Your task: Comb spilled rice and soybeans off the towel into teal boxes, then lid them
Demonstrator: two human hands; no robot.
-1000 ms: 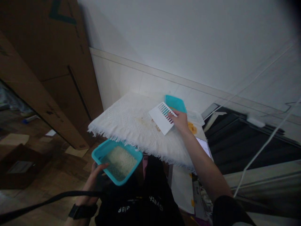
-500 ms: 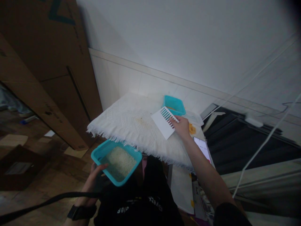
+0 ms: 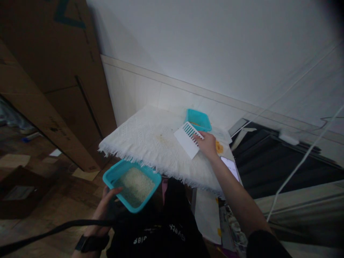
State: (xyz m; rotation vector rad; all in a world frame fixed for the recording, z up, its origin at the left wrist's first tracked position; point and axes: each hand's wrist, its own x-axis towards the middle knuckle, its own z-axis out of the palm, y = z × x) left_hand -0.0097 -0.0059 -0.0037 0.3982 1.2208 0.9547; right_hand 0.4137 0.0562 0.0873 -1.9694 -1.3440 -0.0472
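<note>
White slotted card (image 3: 185, 142): pinched in the right hand (image 3: 207, 143)'s grip, it extended leftward over the white cloth (image 3: 145, 130) (contact, I couldn't tell), slot row slanting far-left to near-right; a small tub (image 3: 201, 116) stood just beyond. Blue rice tub (image 3: 114, 173): the left hand (image 3: 108, 198) grasped its side, well apart.

Phone (image 3: 230, 166) text is too small to read; 2 picture edges crop the tall cardboard box (image 3: 61, 64); the near tub (image 3: 115, 174) hides most left hand (image 3: 108, 198) fingers
</note>
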